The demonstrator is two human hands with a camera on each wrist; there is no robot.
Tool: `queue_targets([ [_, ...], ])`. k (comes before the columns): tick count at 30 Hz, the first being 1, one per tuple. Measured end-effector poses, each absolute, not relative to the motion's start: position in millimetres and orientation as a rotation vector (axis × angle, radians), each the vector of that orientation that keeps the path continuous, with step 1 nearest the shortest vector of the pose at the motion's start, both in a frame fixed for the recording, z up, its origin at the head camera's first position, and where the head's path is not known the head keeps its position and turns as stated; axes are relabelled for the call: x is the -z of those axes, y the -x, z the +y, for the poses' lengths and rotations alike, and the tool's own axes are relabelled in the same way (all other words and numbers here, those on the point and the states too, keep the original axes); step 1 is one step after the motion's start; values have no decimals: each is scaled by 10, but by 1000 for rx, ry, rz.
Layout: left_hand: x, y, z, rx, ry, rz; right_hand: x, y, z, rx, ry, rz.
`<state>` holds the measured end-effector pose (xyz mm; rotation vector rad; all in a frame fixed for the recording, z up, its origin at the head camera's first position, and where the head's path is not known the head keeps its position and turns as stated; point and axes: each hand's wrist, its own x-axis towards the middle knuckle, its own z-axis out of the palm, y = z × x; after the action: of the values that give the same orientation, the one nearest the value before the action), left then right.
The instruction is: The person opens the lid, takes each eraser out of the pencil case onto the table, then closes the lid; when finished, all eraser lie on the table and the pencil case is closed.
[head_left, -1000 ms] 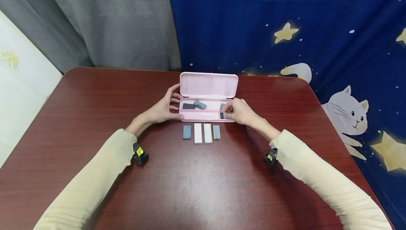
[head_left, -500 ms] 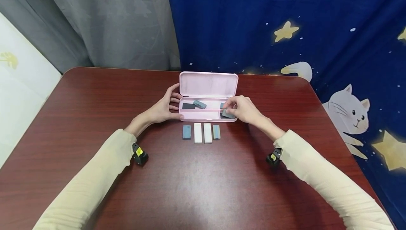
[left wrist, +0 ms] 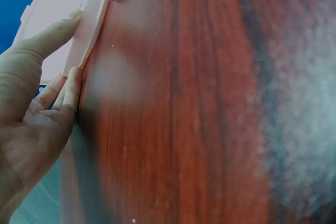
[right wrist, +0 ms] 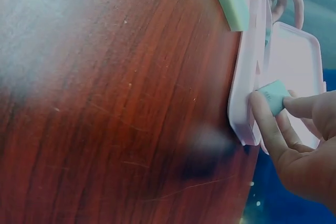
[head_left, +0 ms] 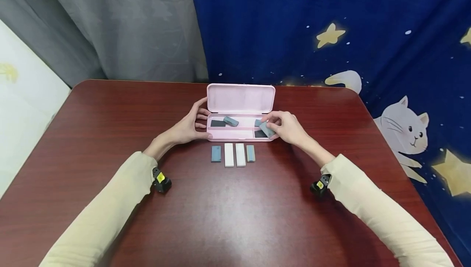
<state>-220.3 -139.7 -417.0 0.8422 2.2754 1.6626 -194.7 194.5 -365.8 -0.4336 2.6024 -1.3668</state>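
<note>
A pink pencil case [head_left: 241, 98] lies with its lid raised near the table's far edge. My left hand [head_left: 187, 128] rests against its left end, fingers spread and fairly straight, thumb at the front corner. Over the right end of the case, my right hand [head_left: 290, 129] pinches a blue-grey eraser [head_left: 267, 129] between thumb and fingers; the right wrist view shows this eraser [right wrist: 274, 97] tilted. Inside the case lie a dark flat piece [head_left: 218, 124], a grey-blue eraser [head_left: 231, 122] at an angle, a partly covered bluish piece [head_left: 257, 122] and another dark piece [head_left: 260, 134].
In front of the case several erasers stand in a row: a blue one [head_left: 216, 154], two white ones, including the left white eraser [head_left: 229, 155], and a yellowish one with a blue stripe [head_left: 250, 153]. Curtains [head_left: 147, 25] hang behind the brown table [head_left: 235, 209].
My right hand has lifted the blue-grey eraser from the front right compartment and tilted it, uncovering more of the dark piece there. The left hand stays at the case.
</note>
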Motion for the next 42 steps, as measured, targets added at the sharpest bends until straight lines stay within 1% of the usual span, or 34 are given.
queue_targets([
  [5, 4181, 2209, -1396, -1667, -839, 2275, 3699, 1915, 1975, 1504, 348, 2514],
  [12, 4172, 2211, -1380, -1666, -836, 2273, 3725, 1769, 1998, 1627, 244, 2388],
  [26, 4149, 2189, -1379, -1653, -845, 2288, 3809, 1492, 1986, 1676, 181, 2233],
  [42, 4170, 2168, -1384, -1676, -828, 2288, 3868, 1491, 1982, 1727, 138, 2189],
])
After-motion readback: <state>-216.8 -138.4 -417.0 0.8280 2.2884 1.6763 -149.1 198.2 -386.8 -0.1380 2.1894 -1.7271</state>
